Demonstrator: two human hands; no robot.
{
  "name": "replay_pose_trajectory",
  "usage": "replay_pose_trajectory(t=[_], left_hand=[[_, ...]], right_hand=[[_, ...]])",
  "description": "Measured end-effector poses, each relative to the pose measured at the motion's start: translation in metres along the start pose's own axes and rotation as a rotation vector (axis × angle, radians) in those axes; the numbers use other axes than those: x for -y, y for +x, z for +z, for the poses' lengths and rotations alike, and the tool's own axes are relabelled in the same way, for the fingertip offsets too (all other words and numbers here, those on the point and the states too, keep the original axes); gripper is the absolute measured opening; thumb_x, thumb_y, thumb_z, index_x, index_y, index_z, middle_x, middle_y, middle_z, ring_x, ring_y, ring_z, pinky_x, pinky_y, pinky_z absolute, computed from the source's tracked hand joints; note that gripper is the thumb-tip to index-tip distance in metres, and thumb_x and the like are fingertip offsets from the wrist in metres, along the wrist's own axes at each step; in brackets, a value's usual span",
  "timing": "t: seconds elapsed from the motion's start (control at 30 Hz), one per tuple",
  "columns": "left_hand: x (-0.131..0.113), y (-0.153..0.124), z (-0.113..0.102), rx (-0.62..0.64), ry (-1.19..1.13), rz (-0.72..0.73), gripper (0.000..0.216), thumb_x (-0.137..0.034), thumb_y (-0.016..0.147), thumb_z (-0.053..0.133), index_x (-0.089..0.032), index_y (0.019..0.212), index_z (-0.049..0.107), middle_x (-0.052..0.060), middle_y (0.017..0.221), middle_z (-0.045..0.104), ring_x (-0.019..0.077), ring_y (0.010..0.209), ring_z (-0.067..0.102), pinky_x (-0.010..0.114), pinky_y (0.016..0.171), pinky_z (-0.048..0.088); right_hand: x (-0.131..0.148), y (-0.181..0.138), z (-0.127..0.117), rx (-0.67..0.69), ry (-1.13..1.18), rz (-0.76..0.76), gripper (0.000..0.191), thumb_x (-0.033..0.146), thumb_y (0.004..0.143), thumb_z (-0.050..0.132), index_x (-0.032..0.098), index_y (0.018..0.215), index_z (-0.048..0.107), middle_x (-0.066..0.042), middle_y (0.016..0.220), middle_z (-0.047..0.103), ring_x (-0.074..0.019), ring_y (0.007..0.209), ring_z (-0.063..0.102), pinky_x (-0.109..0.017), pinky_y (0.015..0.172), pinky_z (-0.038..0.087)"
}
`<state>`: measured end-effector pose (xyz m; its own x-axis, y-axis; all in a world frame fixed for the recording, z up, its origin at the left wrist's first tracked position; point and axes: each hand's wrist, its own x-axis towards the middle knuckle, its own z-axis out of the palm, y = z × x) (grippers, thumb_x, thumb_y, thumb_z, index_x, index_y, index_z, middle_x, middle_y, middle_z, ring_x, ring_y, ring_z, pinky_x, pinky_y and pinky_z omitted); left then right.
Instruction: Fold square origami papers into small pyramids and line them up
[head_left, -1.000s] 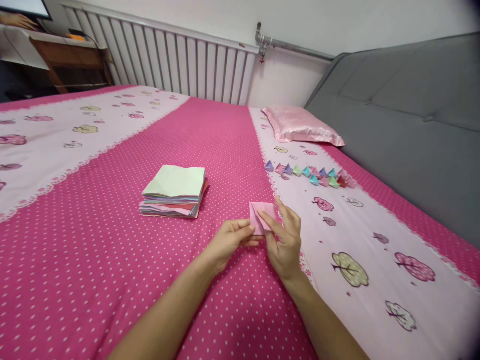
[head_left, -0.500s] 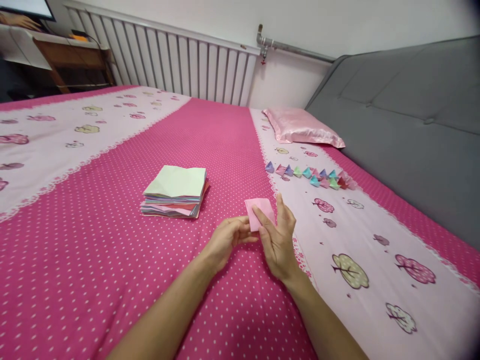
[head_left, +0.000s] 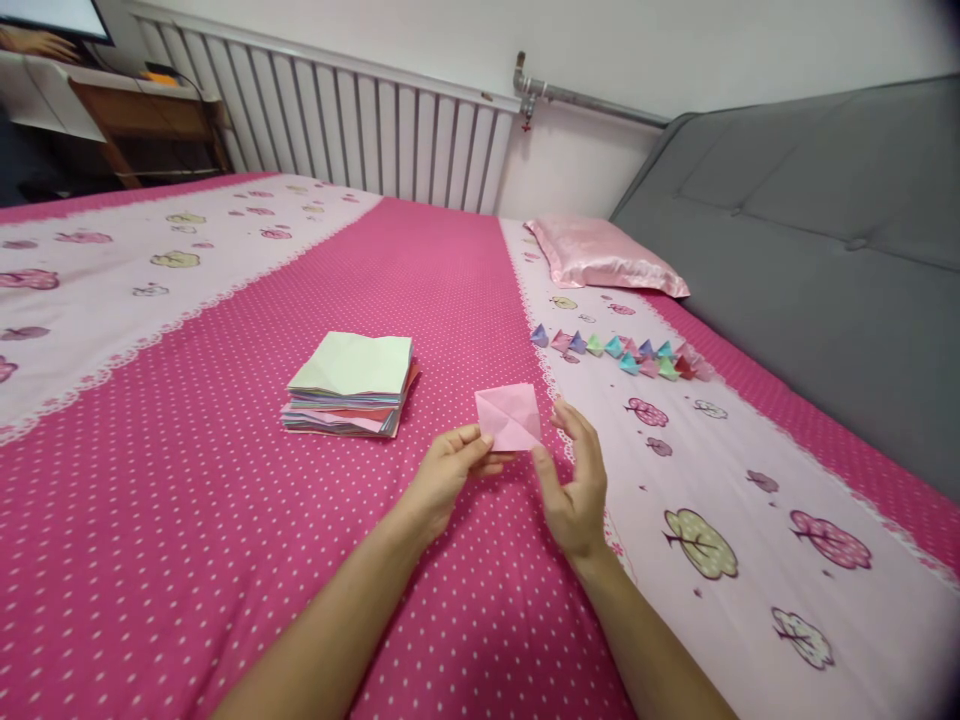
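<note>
pink paper [head_left: 508,417]: creased square, held over the bed [head_left: 225,480], between both hands
left hand [head_left: 450,475]: thumb and fingers pinch the paper's near corner
right hand [head_left: 576,485]: released, fingers curved, just beside the paper's right edge; contact cannot be told
paper stack [head_left: 351,383]: coloured sheets, pale green on top, lying left of the hands
folded pieces [head_left: 622,350]: small coloured row beyond the right hand, near the pillow [head_left: 600,255]

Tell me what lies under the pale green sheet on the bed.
Under the pale green sheet only the edges of stacked coloured papers show, pink, red and bluish; their faces are covered. The stack rests on the dotted bedspread.
</note>
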<state>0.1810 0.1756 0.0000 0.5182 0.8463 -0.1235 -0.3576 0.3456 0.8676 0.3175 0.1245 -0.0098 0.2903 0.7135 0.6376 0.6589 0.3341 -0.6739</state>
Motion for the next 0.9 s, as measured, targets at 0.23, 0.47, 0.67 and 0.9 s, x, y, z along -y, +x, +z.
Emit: replay_pose_trajectory(t=[0.23,0.47,0.67,0.9], left_hand=[[0.000,0.000,0.001,-0.028,0.095,0.008,0.019,-0.025,0.071,0.064,-0.011,0.083,0.067,0.008,0.079,0.067,0.0111,0.065,0.059,0.021,0.065,0.044],[0.000,-0.002,0.003,0.002,0.089,-0.039,0.017,-0.019,0.072,0.059,-0.011,0.084,0.066,0.008,0.079,0.066,0.0117,0.064,0.058,0.021,0.059,0.043],[-0.002,-0.004,0.000,-0.061,0.093,0.014,0.036,-0.031,0.069,0.068,-0.013,0.100,0.060,0.012,0.096,0.064,0.0152,0.076,0.060,0.025,0.065,0.044],[0.003,-0.003,0.002,-0.027,0.342,0.203,0.064,-0.023,0.049,0.081,-0.015,0.108,0.060,0.013,0.112,0.059,0.0239,0.104,0.054,0.035,0.093,0.037]], right_hand=[[-0.005,0.001,0.005,-0.036,0.383,0.352,0.036,0.030,0.079,0.057,0.019,0.113,0.051,-0.008,0.103,0.061,-0.0197,0.095,0.058,-0.037,0.085,0.045],[-0.005,0.001,0.006,0.078,0.622,0.550,0.036,0.032,0.074,0.063,0.017,0.105,0.053,-0.006,0.084,0.067,-0.0181,0.074,0.063,-0.031,0.069,0.049],[-0.008,0.000,0.006,0.010,0.582,0.581,0.044,0.030,0.072,0.066,0.019,0.112,0.049,-0.003,0.079,0.066,-0.0154,0.068,0.062,-0.028,0.064,0.049],[-0.012,0.000,0.007,-0.046,0.628,0.619,0.051,0.029,0.070,0.067,0.019,0.115,0.046,-0.003,0.079,0.065,-0.0148,0.066,0.062,-0.026,0.061,0.048]])
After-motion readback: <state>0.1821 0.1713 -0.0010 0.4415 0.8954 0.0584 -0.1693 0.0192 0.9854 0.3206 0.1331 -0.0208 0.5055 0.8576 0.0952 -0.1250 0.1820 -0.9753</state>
